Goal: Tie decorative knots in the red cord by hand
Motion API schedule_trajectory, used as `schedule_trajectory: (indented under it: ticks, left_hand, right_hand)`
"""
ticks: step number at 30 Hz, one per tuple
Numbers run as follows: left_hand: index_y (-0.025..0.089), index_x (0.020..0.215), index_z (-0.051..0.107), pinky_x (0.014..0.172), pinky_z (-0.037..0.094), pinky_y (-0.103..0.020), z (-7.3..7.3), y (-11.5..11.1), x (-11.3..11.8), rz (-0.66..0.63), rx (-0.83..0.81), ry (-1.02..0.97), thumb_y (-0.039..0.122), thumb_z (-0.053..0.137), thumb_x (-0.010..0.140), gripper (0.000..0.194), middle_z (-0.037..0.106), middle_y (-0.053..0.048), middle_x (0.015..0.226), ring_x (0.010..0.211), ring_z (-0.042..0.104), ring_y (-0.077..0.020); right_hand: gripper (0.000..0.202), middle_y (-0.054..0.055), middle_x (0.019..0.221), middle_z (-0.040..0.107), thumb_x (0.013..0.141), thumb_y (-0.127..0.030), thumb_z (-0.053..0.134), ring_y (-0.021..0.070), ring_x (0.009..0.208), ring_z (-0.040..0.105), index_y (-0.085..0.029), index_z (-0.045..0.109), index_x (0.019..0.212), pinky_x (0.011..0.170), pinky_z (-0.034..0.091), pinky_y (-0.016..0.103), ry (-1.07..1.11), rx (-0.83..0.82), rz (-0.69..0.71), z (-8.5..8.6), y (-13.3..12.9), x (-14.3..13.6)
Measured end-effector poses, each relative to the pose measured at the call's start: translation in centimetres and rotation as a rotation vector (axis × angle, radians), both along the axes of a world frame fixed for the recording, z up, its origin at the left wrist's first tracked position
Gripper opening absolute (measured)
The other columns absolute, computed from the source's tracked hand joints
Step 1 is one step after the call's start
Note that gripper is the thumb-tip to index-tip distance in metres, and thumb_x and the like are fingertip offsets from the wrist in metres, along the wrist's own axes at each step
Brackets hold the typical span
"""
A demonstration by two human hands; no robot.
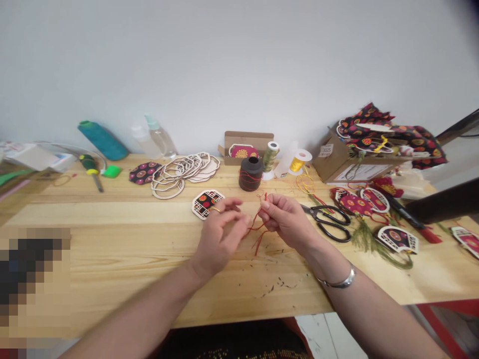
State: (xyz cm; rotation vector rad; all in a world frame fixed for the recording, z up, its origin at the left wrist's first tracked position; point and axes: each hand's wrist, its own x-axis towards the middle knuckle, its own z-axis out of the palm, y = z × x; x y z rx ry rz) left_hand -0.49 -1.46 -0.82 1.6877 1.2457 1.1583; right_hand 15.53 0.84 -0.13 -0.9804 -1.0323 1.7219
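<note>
My right hand pinches a thin red cord between thumb and forefinger. A short loop of it sticks up above the fingertips, and loose ends hang below over the table. Just to the left, my left hand has its thumb and a finger together at a strand of the same cord; the fingertips are slightly blurred. Behind the left fingers lies a small wood-framed ornament with dark patterned cloth, partly covered by the hand. Black-handled scissors rest beside my right wrist, their blades partly hidden.
A dark thread spool wound with red cord stands behind my hands. Pale wooden frames are piled at back left. A cardboard box heaped with cloth stands at back right, near finished ornaments with tassels. A screwdriver lies left.
</note>
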Motion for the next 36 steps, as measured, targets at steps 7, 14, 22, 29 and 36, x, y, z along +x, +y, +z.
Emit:
schedule_trajectory:
  ticks: [7, 14, 22, 29, 36]
  left_hand:
    - [0.019, 0.104, 0.061, 0.095, 0.041, -0.035, -0.4, 0.1, 0.1, -0.058, -0.261, -0.462, 0.026, 0.057, 0.082, 0.024, 0.059, -0.008, 0.116, 0.106, 0.056, -0.0200]
    - [0.015, 0.113, 0.061, 0.070, 0.048, -0.028, -0.9, 0.3, 0.5, -0.150, -0.548, -0.499, 0.029, 0.062, 0.076, 0.040, 0.065, -0.003, 0.076, 0.070, 0.058, -0.0134]
    - [0.015, 0.085, 0.070, 0.046, 0.036, -0.020, -0.3, 0.6, 0.3, -0.073, -0.532, -0.313, 0.033, 0.064, 0.072, 0.022, 0.059, 0.001, 0.068, 0.048, 0.045, -0.0063]
    - [0.012, 0.075, 0.071, 0.038, 0.018, -0.017, -0.2, 1.1, 0.0, -0.158, -0.749, -0.548, 0.029, 0.072, 0.064, 0.020, 0.054, 0.002, 0.057, 0.039, 0.031, -0.0007]
    - [0.011, 0.070, 0.070, 0.037, 0.010, -0.016, 0.0, 1.5, -0.4, -0.266, -0.969, -0.673, 0.023, 0.075, 0.063, 0.015, 0.054, 0.001, 0.055, 0.039, 0.025, 0.0013]
  right_hand:
    - [0.030, -0.005, 0.052, 0.048, 0.070, -0.041, 0.066, 0.0057, 0.045, 0.035, -0.018, 0.048, 0.064, 0.043, 0.026, 0.021, -0.223, 0.143, -0.050, -0.9, -0.2, -0.6]
    - [0.021, -0.005, 0.052, 0.048, 0.073, -0.035, 0.061, 0.0085, 0.048, 0.039, -0.019, 0.051, 0.064, 0.048, 0.032, 0.023, -0.415, 0.235, -0.084, -1.7, 0.0, -0.7]
    - [0.022, -0.004, 0.053, 0.048, 0.074, -0.035, 0.060, 0.0083, 0.049, 0.039, -0.018, 0.051, 0.064, 0.048, 0.032, 0.023, -0.499, 0.271, -0.077, -1.8, 0.1, -0.4]
    - [0.026, -0.006, 0.050, 0.047, 0.071, -0.037, 0.065, 0.0063, 0.046, 0.038, -0.017, 0.051, 0.062, 0.045, 0.030, 0.022, -0.352, 0.192, 0.018, -0.9, -0.1, -0.3]
    - [0.032, -0.005, 0.050, 0.052, 0.062, -0.040, 0.074, 0.0047, 0.042, 0.038, -0.016, 0.053, 0.065, 0.041, 0.024, 0.019, -0.180, 0.053, 0.131, -0.5, 0.0, 0.2]
